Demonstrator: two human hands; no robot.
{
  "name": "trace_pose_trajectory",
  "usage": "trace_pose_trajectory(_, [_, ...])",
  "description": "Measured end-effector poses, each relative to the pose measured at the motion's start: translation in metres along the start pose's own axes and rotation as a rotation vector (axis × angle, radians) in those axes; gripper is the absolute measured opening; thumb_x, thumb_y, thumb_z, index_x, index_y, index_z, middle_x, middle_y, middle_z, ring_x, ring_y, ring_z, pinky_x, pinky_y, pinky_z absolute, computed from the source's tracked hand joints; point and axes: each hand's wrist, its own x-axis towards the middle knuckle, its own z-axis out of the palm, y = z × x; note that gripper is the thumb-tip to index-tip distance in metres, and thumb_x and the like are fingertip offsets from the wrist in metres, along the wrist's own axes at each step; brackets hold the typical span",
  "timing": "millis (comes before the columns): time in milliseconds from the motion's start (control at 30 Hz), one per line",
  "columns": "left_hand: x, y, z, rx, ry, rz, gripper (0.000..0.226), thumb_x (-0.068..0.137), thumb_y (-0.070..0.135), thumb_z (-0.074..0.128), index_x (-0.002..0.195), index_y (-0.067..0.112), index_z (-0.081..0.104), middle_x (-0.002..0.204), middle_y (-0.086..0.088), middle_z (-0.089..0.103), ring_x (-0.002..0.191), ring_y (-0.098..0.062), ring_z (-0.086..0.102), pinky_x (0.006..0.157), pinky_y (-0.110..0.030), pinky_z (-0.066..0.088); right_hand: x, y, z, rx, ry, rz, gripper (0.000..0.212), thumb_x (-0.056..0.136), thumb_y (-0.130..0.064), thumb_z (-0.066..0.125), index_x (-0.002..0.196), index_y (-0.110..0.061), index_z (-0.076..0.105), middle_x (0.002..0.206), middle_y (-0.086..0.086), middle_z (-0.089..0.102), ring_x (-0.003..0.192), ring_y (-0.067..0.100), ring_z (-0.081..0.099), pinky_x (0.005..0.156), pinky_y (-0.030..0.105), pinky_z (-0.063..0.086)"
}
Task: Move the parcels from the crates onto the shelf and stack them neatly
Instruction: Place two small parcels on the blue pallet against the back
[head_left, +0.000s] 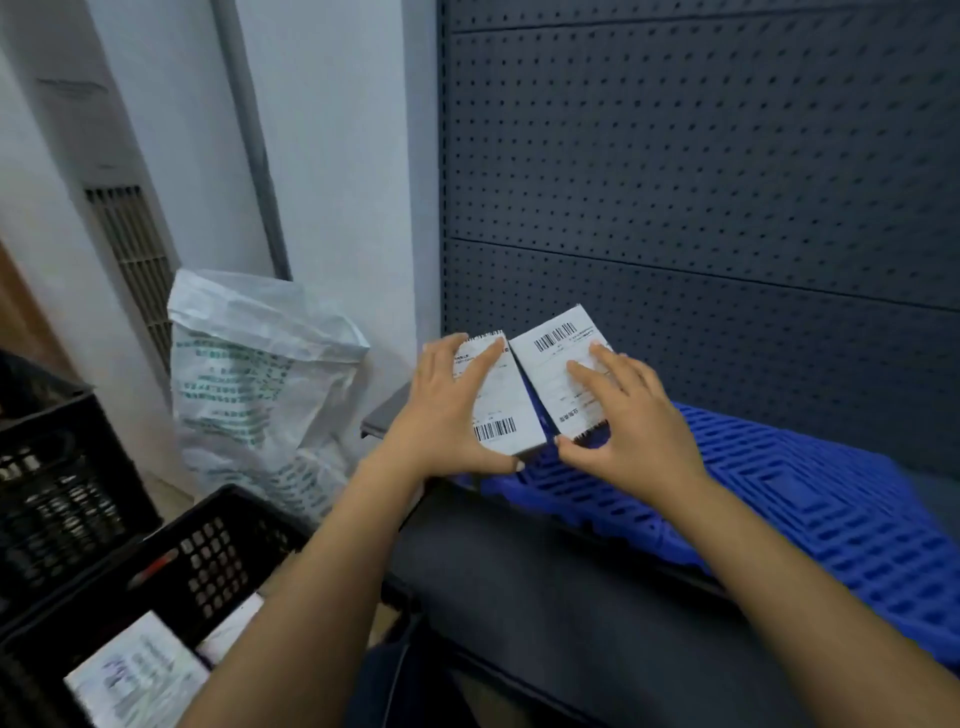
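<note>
Two small parcels with white barcode labels lie side by side at the left end of the dark shelf (545, 571), partly on a blue plastic grid pallet (810, 499). My left hand (447, 410) holds the left parcel (506, 415), fingers across its top and thumb under its near edge. My right hand (628, 421) holds the right parcel (553, 364) the same way, fingers flat on the label and thumb at the near edge. A black crate (208, 561) at lower left holds more labelled parcels (140, 675).
A dark pegboard panel (701, 182) backs the shelf. A white woven sack (260, 395) stands on the floor left of the shelf against the wall. A second black crate (47, 493) sits at the far left.
</note>
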Motion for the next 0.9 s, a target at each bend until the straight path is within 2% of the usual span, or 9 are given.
trace_pose_trajectory(133, [0.057,0.007,0.04,0.0,-0.108,0.068,0.126,0.047,0.076,0.07,0.148,0.036,0.007,0.151,-0.005,0.004,0.14,-0.028,0.001,0.115,-0.051,0.017,0.018,0.049,-0.003,0.003,-0.034,0.098,0.081,0.075,-0.057,0.065,0.145,-0.032,0.032,0.157,-0.01,0.016,0.142,0.017,0.011,0.11,0.043,0.033])
trace_pose_trajectory(333, [0.107,0.011,0.086,-0.029,-0.224,0.118,0.126,0.049,0.077,0.068,0.15,0.034,0.007,0.151,-0.002,0.003,0.14,-0.022,-0.002,0.116,-0.045,0.013,0.034,0.1,0.014,0.037,-0.118,0.218,0.08,0.076,-0.057,0.064,0.146,-0.036,0.031,0.156,-0.012,0.017,0.14,0.013,0.014,0.108,0.038,0.032])
trace_pose_trajectory(500, [0.124,0.007,0.111,-0.062,-0.286,0.039,0.113,0.05,0.086,0.041,0.148,0.033,0.021,0.158,-0.003,0.001,0.144,-0.021,-0.007,0.118,-0.044,0.001,0.043,0.121,0.03,0.053,-0.172,0.279,0.072,0.081,-0.058,0.06,0.145,-0.037,0.033,0.156,-0.012,0.018,0.139,0.015,0.015,0.107,0.037,0.031])
trace_pose_trajectory(600, [0.127,0.005,0.122,-0.042,-0.246,0.019,0.104,0.057,0.083,0.027,0.147,0.031,0.026,0.158,-0.003,0.012,0.145,-0.023,0.003,0.118,-0.043,0.005,0.045,0.13,0.032,0.067,-0.202,0.315,0.067,0.086,-0.057,0.054,0.146,-0.035,0.032,0.156,-0.008,0.019,0.139,0.019,0.017,0.108,0.037,0.028])
trace_pose_trajectory(767, [0.129,0.016,0.137,0.08,-0.129,-0.049,0.098,0.065,0.084,0.023,0.146,0.03,0.028,0.155,-0.006,0.023,0.143,-0.025,0.016,0.117,-0.043,0.009,0.046,0.139,0.034,-0.021,-0.21,0.334,0.057,0.095,-0.051,0.041,0.147,-0.03,0.032,0.156,-0.001,0.022,0.141,0.023,0.014,0.114,0.037,0.013])
trace_pose_trajectory(833, [0.13,0.022,0.135,0.063,-0.084,-0.029,0.09,0.069,0.08,0.023,0.138,0.026,0.038,0.145,-0.003,0.039,0.135,-0.024,0.028,0.112,-0.04,0.018,0.046,0.137,0.037,-0.096,-0.14,0.287,0.05,0.098,-0.04,0.039,0.146,-0.028,0.034,0.155,0.003,0.025,0.142,0.023,0.014,0.116,0.036,0.005])
trace_pose_trajectory(900, [0.129,0.021,0.129,-0.066,-0.053,-0.005,0.067,0.076,0.067,0.021,0.118,0.022,0.045,0.122,0.002,0.052,0.119,-0.02,0.041,0.1,-0.034,0.025,0.046,0.129,0.039,-0.089,-0.066,0.213,0.05,0.096,-0.033,0.044,0.144,-0.027,0.035,0.153,0.002,0.028,0.14,0.023,0.017,0.116,0.034,0.005])
